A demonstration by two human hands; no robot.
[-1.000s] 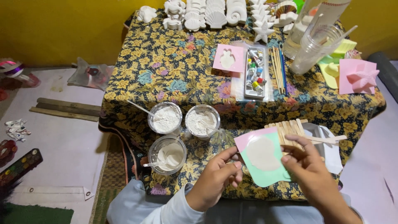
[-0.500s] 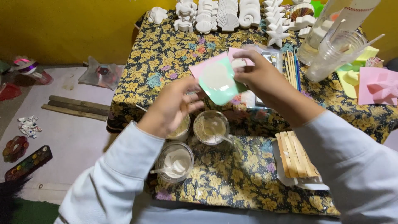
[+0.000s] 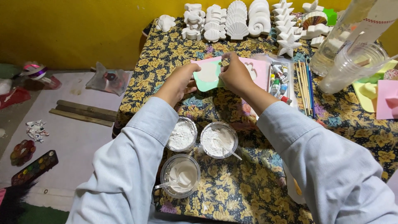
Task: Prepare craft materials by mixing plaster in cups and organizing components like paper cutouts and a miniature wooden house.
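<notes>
Now my left hand (image 3: 181,81) and right hand (image 3: 234,74) both hold a flat mint-green silicone mould (image 3: 206,76) filled with white plaster, above the far part of the surface covered in black-and-yellow floral cloth (image 3: 356,128). My left grip is pinching its left edge; my right grip is pinching its top right corner. Just beside it lies a pink mould (image 3: 259,71). Nearer me stand three clear plastic cups of white powder and paste (image 3: 181,135). White plaster figures (image 3: 236,23) line the far edge.
</notes>
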